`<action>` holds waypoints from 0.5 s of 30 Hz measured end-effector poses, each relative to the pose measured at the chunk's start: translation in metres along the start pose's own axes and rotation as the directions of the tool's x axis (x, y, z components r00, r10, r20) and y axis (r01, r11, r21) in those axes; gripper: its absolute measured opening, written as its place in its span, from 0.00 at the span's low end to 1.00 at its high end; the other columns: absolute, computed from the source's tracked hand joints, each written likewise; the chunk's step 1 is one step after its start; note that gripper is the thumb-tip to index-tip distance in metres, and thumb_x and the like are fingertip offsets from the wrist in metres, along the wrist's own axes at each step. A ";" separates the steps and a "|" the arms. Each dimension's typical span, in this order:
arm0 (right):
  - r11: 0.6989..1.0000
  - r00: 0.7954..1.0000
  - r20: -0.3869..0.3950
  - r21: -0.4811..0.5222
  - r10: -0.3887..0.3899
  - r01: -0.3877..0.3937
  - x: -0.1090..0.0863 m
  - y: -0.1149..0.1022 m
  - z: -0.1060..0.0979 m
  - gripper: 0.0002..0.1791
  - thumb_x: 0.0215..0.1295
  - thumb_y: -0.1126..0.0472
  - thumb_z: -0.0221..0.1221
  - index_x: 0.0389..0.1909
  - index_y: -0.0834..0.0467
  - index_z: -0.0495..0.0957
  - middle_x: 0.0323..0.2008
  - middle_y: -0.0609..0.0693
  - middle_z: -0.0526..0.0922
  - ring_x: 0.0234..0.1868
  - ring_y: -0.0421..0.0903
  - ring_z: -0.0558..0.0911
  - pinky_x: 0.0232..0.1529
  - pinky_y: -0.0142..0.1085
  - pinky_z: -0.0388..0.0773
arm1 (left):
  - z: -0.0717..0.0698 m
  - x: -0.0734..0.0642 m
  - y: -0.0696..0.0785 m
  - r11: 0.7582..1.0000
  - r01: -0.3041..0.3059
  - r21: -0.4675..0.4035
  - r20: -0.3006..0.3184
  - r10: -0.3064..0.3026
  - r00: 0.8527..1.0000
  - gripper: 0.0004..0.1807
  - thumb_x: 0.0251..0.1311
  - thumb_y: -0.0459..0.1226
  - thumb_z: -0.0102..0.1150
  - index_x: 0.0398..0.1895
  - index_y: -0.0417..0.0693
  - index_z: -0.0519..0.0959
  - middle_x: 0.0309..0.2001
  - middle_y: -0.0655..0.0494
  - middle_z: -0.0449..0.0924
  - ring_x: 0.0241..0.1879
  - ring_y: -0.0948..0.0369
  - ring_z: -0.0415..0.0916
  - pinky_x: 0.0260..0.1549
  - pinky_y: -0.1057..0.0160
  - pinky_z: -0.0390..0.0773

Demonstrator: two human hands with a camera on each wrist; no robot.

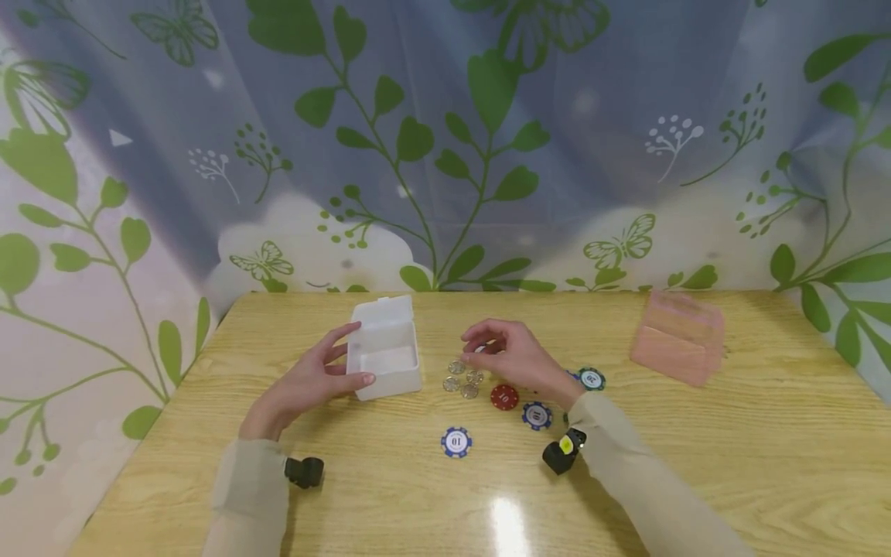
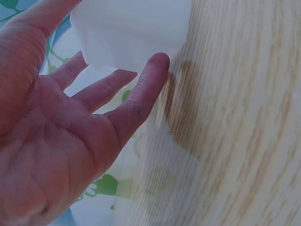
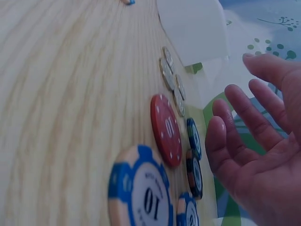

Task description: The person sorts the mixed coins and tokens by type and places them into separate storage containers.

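A white lidded box stands on the table with its lid raised. My left hand grips it from the left side, thumb at the front edge and a finger at the far rim. In the left wrist view, fingertips lie against the box's white wall. My right hand hovers just right of several silvery coins, fingers bent. The right wrist view shows that hand's thumb and fingers apart with nothing between them. A red poker chip and a blue one lie below this hand.
Another blue chip lies nearer the front. A green chip sits right of the right wrist, beside chips partly hidden by the arm. Farther right is a pink translucent pouch. A patterned curtain hangs behind the wooden table.
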State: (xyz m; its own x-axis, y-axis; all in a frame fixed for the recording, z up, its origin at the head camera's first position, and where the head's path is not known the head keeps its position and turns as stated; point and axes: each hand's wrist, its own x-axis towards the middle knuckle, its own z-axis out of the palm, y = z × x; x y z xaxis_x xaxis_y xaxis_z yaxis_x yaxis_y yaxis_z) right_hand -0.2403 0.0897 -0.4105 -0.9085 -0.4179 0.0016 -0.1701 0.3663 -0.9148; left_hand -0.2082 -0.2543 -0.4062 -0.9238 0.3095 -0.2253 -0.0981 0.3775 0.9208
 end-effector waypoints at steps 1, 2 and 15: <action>1.000 1.000 -0.001 -0.014 0.002 -0.002 0.000 0.001 -0.001 0.20 0.66 0.57 0.68 0.57 0.59 0.80 0.47 0.51 0.86 0.46 0.47 0.84 0.50 0.39 0.81 | 0.000 0.000 0.000 1.000 -0.001 0.000 0.000 0.001 1.000 0.52 0.63 0.44 0.71 0.83 0.64 0.47 0.80 0.43 0.54 0.73 0.41 0.66 0.55 0.56 0.80; 1.000 1.000 0.000 -0.028 0.000 0.000 0.001 0.001 -0.001 0.20 0.66 0.58 0.68 0.56 0.59 0.80 0.47 0.51 0.86 0.46 0.47 0.84 0.50 0.39 0.81 | 0.000 0.000 0.000 1.000 0.000 -0.001 0.000 0.000 1.000 0.52 0.63 0.44 0.71 0.83 0.64 0.47 0.80 0.43 0.54 0.73 0.41 0.66 0.55 0.56 0.80; 0.988 0.995 0.104 -0.152 0.005 0.011 0.002 0.007 -0.005 0.22 0.65 0.65 0.68 0.59 0.57 0.79 0.47 0.53 0.86 0.39 0.43 0.83 0.42 0.37 0.81 | 0.000 0.000 -0.001 1.000 0.002 -0.005 -0.002 -0.002 1.000 0.52 0.62 0.43 0.72 0.82 0.65 0.47 0.79 0.42 0.57 0.73 0.41 0.66 0.56 0.56 0.80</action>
State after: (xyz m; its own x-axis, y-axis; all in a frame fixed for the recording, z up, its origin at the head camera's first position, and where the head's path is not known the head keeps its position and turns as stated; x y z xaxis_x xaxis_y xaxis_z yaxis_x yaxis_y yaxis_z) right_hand -0.2454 0.0956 -0.4152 -0.8647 -0.5003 -0.0447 -0.2364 0.4839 -0.8426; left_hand -0.2081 -0.2543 -0.4075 -0.9245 0.3067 -0.2264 -0.1019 0.3734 0.9220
